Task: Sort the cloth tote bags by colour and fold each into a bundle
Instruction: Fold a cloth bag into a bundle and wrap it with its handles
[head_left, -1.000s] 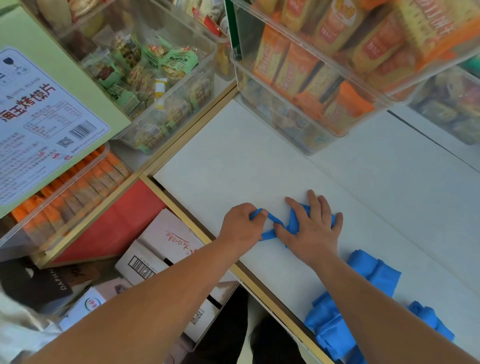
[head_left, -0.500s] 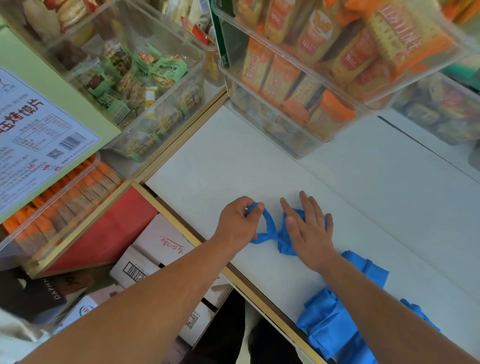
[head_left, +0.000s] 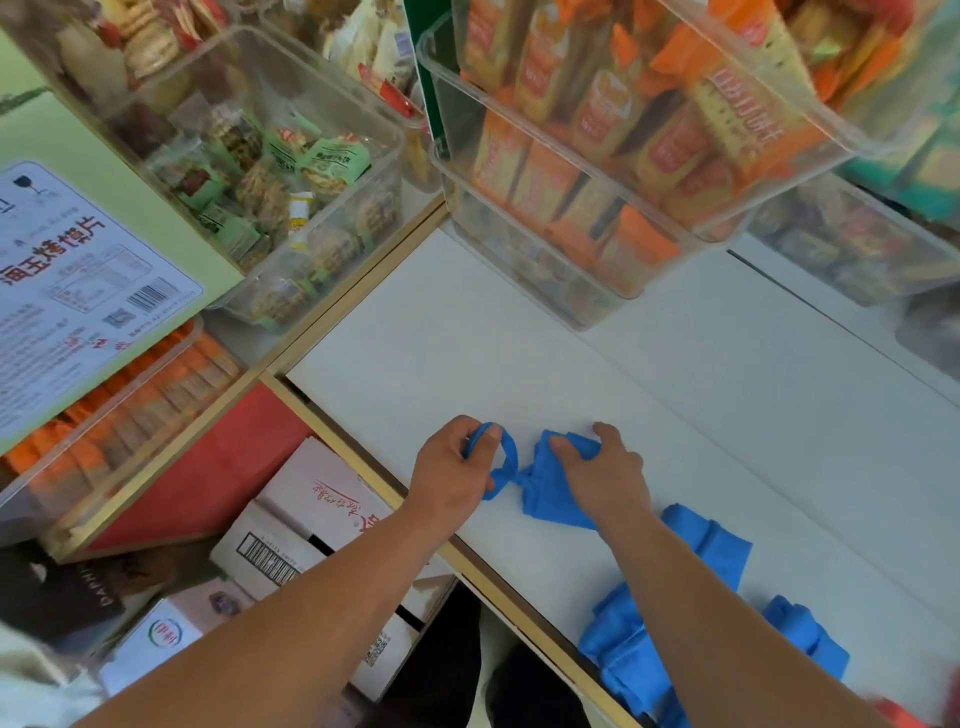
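Note:
A small folded blue tote bag (head_left: 550, 493) lies on the white counter (head_left: 519, 353) near its front edge. My left hand (head_left: 452, 473) pinches the bag's blue handle loop (head_left: 506, 457), which curls round my fingers. My right hand (head_left: 602, 473) grips the bundle's far end, fingers curled over the cloth. More blue tote bags (head_left: 644, 649) lie in a crumpled heap under my right forearm, with another blue piece (head_left: 805, 639) to the right. A bit of red cloth (head_left: 898, 712) shows at the bottom right corner.
Clear plastic bins of orange snack packs (head_left: 597, 171) overhang the back of the counter. A bin of green packets (head_left: 275, 171) stands to the left. Below the counter's wooden edge (head_left: 363, 467) sit cardboard boxes (head_left: 306, 525) and a red surface (head_left: 208, 467).
My right hand went from pressing flat on the bundle to curling its fingers over it. My left hand has drawn the handle loop out to the left.

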